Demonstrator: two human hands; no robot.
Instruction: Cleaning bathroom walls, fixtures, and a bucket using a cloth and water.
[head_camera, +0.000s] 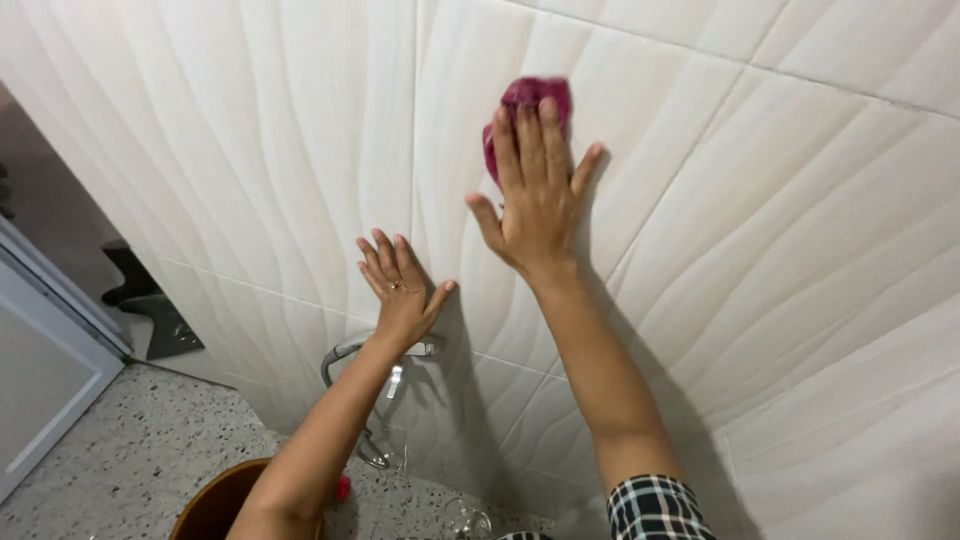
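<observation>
So, head view: right hand (537, 195) lies flat, fingers spread, pressing a crumpled magenta cloth (530, 100) against the white wavy-ribbed wall tile (760, 230); cloth sits under & just above the fingertips, its long axis running up-down. Left hand (400, 290) is open too, palm flat on the tile, holding nothing, lower-left of the right hand & farther from the cloth. Below the left wrist: chrome wall tap (372, 360). Lower still, round brown bucket (215, 505), contents hidden.

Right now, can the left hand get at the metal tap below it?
Probably yes: the left hand lies flat on the tiled wall just above the metal tap, holds nothing, and nothing sits between them.
</observation>
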